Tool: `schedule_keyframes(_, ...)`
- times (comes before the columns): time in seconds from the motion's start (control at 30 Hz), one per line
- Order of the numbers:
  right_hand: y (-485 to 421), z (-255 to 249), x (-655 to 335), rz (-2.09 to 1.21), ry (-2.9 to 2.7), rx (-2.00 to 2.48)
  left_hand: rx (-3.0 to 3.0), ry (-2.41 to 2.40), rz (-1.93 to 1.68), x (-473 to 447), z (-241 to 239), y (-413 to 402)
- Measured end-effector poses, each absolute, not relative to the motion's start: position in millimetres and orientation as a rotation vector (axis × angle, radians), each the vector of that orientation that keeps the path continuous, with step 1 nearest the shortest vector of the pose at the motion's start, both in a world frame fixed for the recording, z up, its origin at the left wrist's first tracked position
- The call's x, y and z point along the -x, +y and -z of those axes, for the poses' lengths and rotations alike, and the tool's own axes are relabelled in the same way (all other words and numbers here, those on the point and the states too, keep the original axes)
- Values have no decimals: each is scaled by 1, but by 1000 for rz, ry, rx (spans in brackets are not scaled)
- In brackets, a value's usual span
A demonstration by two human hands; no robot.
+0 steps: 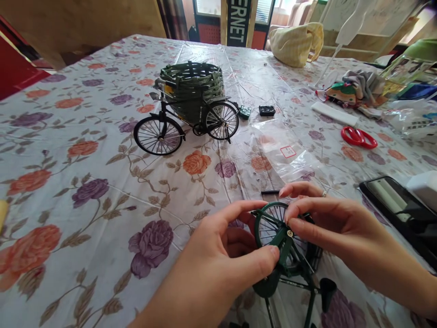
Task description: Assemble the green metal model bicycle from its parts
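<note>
A dark green model bicycle (285,243) lies tipped over at the table's near edge, its spoked wheel turned up towards me. My left hand (235,248) is wrapped round the wheel's left side, with the thumb pressed on the green chain guard. Thumb and index finger of my right hand (317,223) are pinched together just above the brass-coloured nut (290,233) at the wheel's hub. Whatever sits between those fingertips is too small or hidden to make out. Just beyond the wheel lies a thin black rod (270,192).
A black model bicycle (191,119) stands before a dark green woven basket (194,77). Two small blocks, one green (245,112) and one black (266,110), lie behind a clear plastic bag (290,152). To the right are red-handled scissors (358,137) and a black phone (392,209).
</note>
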State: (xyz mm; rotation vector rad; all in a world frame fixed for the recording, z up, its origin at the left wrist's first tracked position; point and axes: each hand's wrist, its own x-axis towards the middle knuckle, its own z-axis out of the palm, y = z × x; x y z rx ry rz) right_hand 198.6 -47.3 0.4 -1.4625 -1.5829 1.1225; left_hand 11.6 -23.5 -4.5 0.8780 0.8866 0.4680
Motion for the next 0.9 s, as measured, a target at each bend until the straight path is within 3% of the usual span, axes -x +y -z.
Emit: schedule_keyframes(0.9, -55, -4, -198, -422, -1945, 1520, -820, 874, -383, -11, -12, -19)
